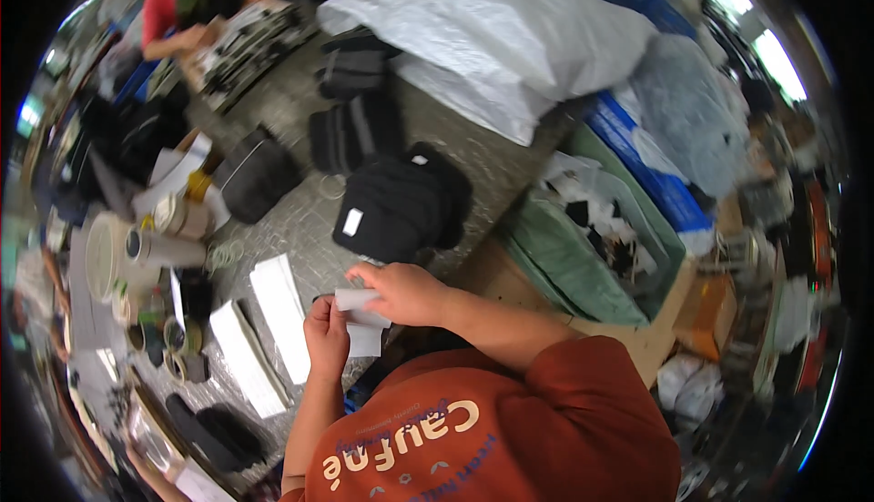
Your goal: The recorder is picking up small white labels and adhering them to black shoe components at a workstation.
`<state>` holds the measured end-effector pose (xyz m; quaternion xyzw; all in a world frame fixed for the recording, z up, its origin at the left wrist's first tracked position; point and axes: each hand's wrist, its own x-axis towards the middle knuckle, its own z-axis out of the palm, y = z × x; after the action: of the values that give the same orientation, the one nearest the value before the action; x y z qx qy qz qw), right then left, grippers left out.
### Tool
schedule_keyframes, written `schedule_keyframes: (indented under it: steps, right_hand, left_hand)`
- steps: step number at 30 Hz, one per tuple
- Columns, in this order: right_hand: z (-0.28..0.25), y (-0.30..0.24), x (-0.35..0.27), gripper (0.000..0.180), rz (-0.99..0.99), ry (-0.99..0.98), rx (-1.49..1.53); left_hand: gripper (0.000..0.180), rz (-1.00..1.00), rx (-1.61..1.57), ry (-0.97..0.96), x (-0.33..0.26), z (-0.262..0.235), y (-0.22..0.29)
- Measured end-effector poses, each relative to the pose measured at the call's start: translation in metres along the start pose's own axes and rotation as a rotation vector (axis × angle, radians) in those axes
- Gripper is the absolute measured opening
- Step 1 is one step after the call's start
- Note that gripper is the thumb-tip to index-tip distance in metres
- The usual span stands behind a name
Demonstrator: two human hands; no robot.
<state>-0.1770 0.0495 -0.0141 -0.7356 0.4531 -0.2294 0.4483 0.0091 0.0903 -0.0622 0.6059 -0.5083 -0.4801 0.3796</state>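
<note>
Between my two hands I hold a small white folded paper (353, 299) close to the front of my body. My left hand (326, 331) pinches its left end, fingers closed. From the other side, my right hand (403, 294) grips it with fingers closed. Below the right hand lies another white sheet (366, 340), partly hidden. Left of my hands are two stacks of long white paper strips, a nearer-to-me stack (248, 356) and a second stack (279, 306). Just beyond my hands sits a pile of black folded knit items (393, 206) with a small white label on top.
Dark bundles (357, 133) and a big white sack (501, 29) lie farther along the grey table (300, 220). Rolls and tubs (168, 247) crowd the left. A green-lined bin (583, 256) with scraps stands at right. Another person (196, 10) works at the far left.
</note>
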Motion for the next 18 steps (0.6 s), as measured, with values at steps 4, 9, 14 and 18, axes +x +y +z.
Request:
schedule_keyframes:
  steps: [4,9,14,18]
  right_hand:
    - [-0.054,0.102,-0.055,0.015,0.255,0.891,-0.122]
    - [-0.162,0.25,-0.203,0.021,0.813,1.441,-0.525]
    - [-0.195,0.276,-0.237,0.066,1.581,1.127,-0.283]
    - [-0.185,0.283,-0.231,0.041,0.787,1.378,-0.664]
  left_hand:
    - [0.017,0.165,0.208,-0.22,0.016,0.029,0.009]
    - [0.015,0.106,0.326,-0.51,0.019,0.045,0.019]
    - [0.018,0.104,0.474,-0.415,0.032,0.044,0.003]
    - [0.029,-0.368,-0.026,-0.305,0.037,0.058,-0.012]
